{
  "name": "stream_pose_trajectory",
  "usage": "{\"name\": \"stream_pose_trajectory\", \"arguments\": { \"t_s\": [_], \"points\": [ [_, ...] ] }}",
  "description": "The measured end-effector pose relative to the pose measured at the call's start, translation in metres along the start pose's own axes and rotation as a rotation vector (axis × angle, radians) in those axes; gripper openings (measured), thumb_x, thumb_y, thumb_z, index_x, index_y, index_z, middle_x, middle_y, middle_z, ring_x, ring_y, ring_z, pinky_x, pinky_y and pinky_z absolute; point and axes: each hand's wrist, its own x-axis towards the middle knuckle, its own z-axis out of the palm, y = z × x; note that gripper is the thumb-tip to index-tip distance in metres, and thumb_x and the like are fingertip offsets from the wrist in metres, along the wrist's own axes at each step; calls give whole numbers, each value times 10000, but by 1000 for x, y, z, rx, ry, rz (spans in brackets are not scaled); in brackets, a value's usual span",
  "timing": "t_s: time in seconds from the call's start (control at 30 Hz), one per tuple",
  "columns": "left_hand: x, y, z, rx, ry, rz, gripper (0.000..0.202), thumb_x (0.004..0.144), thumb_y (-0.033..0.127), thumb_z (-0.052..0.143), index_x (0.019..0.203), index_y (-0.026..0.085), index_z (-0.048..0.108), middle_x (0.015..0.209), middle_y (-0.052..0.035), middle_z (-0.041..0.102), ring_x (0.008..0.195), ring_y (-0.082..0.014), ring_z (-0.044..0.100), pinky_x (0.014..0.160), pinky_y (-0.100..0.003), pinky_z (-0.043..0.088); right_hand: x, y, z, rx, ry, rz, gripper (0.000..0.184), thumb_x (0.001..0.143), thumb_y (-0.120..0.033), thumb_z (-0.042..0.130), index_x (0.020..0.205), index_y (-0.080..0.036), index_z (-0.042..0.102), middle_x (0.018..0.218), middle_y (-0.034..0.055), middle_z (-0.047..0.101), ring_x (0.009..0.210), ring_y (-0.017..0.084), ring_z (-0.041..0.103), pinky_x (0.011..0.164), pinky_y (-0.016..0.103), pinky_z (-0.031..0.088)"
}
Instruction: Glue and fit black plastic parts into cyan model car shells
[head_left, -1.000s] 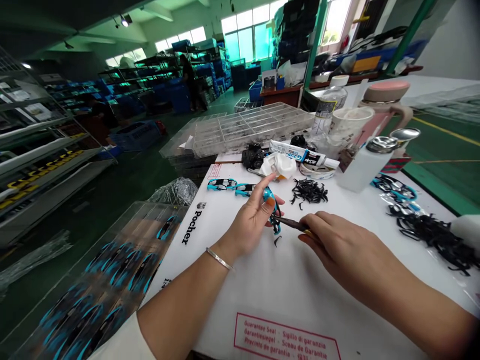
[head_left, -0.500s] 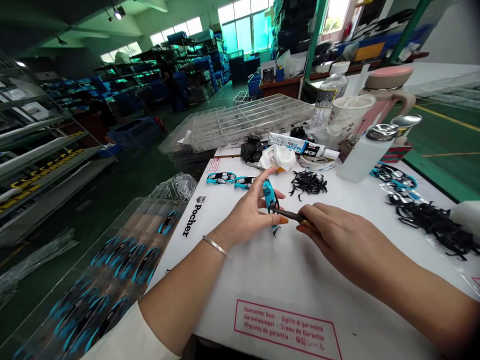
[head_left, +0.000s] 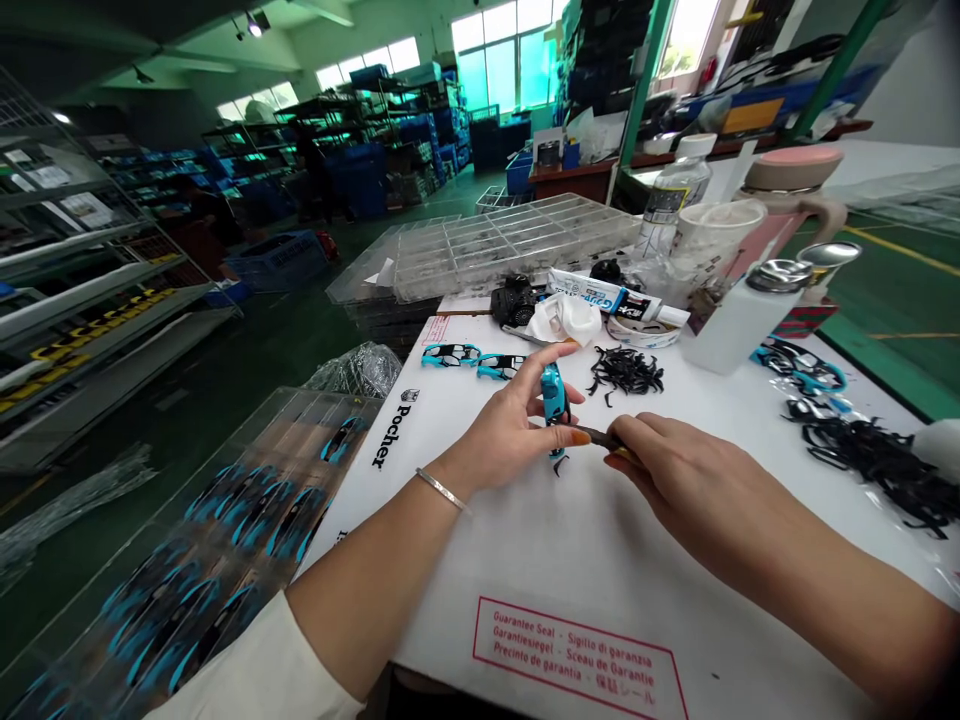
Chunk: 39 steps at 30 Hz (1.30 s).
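Blue shell [head_left: 553, 395] is pinched by left hand [head_left: 506, 435], slim tool [head_left: 598, 437] gripped in right hand [head_left: 679, 475]; shell is best kept steady, pressure light.

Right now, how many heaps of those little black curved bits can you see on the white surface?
2: a smaller heap just beyond the right hand, and a larger heap off to its right. Others could be hidden.

The single camera sits on the head and faces forward and down over the bench [head_left: 525, 545]. The left grip [head_left: 499, 440] and right grip [head_left: 667, 460] lie close, near mid-frame; the wide field extends to distant windows [head_left: 502, 80].
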Motion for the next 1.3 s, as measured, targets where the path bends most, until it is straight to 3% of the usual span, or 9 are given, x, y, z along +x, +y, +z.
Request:
{"name": "stream_pose_trajectory", "arguments": {
  "t_s": [0.2,0.6,0.83,1.07,1.3],
  "points": [
    [-1,2,2,-20,12,20,612,777,240,757,1303,321,455,1102,-73,596,993,-226,606,769,-319,523,-2,-2,0,-3,-17,-8,155,966,-226,493,821,-201,443,770,30,514,640,183,483,542,294,274],
    [-3,5,7,-16,22,73,538,783,238,753,1241,282,474,1008,-57,587,953,-212,608,774,-312,517,-8,2,1,-11,-53,24,138,919,-124,490,826,-202,422,777,13,536,614,171,509,536,282,264],
    [-3,7,9,10,50,72,533,758,318,785,1200,282,490,996,-53,597,936,-213,610,738,-297,522,-8,-1,1,-31,-37,32,137,916,-140,486,806,-197,427,742,14,525,579,163,494,513,273,244],
    [-3,8,9,-7,51,83,538,770,237,762,1225,287,481,1017,-47,591,972,-206,598,782,-301,517,-3,-4,-2,-40,-78,92,157,954,-161,503,818,-197,433,762,18,530,616,174,504,530,282,253],
    [-2,4,4,-39,65,67,685,739,233,791,1313,309,426,1039,-58,578,998,-227,589,765,-315,520,-1,-6,-3,-32,-7,41,114,969,-213,535,880,-189,467,828,36,504,696,194,484,578,296,294]
  ]
}}
